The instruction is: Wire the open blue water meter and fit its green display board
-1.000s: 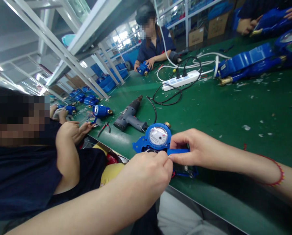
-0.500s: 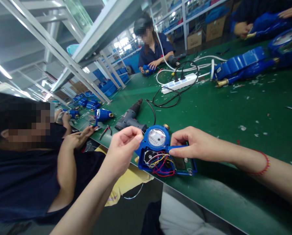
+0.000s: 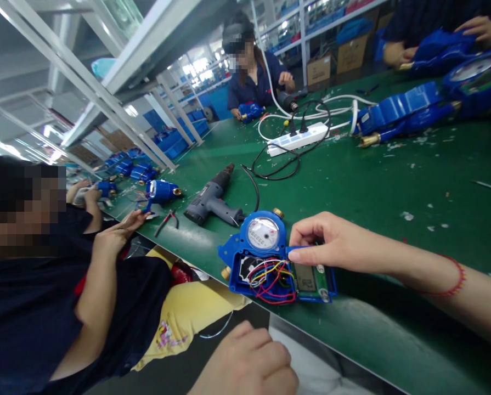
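A blue water meter [image 3: 265, 241] lies at the near edge of the green table [image 3: 372, 186]. Its round dial faces up. Its open compartment shows red, yellow and white wires [image 3: 272, 274] and a green circuit board. My right hand [image 3: 331, 241] reaches in from the right and pinches the meter's blue casing beside the dial. My left hand [image 3: 249, 365] is low in front of the table, off the meter, with fingers curled; what they hold, if anything, is hidden.
A grey power drill [image 3: 212, 200] lies behind the meter, with pliers [image 3: 165, 219] to its left. A white power strip [image 3: 297, 137] with cables sits further back. More blue meters [image 3: 405, 107] lie at the right. A seated person [image 3: 56, 285] is close on my left; others work beyond.
My left hand came off the meter's wire compartment, rose briefly, then dropped below the table edge. The wires and circuit board are now uncovered. My right hand kept its hold.
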A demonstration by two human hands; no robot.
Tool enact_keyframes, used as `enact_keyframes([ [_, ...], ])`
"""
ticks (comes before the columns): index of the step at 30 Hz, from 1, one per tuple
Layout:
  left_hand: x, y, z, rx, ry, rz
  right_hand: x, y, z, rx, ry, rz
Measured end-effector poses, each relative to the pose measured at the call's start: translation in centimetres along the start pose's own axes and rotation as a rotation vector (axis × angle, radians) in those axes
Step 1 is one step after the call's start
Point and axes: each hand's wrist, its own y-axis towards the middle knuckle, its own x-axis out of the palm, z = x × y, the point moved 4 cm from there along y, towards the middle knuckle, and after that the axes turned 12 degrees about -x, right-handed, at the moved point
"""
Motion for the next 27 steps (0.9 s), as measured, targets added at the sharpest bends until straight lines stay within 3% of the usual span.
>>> enact_keyframes([
  [4, -0.7, 0.3, 0.1, 0.108, 0.12, -0.005, 0.0, -0.2, -0.5, -0.014, -0.055, 0.0],
  [6, -2.3, 0.7, -0.1, 0.025, 0.066, 0.087, 0.0, -0.2, -0.8, -0.023, -0.084, 0.002],
  [9, -4.4, 1.5, -0.9, -0.189, -0.001, 0.332, 0.2, -0.2, -1.1, -0.032, -0.118, 0.001],
  [12, -5.0, 2.8, -1.7, -0.308, 0.05, 0.486, 0.4, -0.3, -1.3, -0.04, -0.163, 0.007],
  [17, -4.1, 4.5, -1.9, -0.285, 0.084, 0.472, 0.4, -0.3, -1.1, -0.038, -0.168, 0.019],
  [23, -3.8, 4.6, -2.0, -0.298, 0.07, 0.418, 0.4, -0.1, -1.0, -0.037, -0.125, 0.019],
  [27, -4.1, 4.0, -3.1, -0.379, -0.023, 0.506, 0.5, 0.0, -1.0, -0.041, -0.122, 0.022],
])
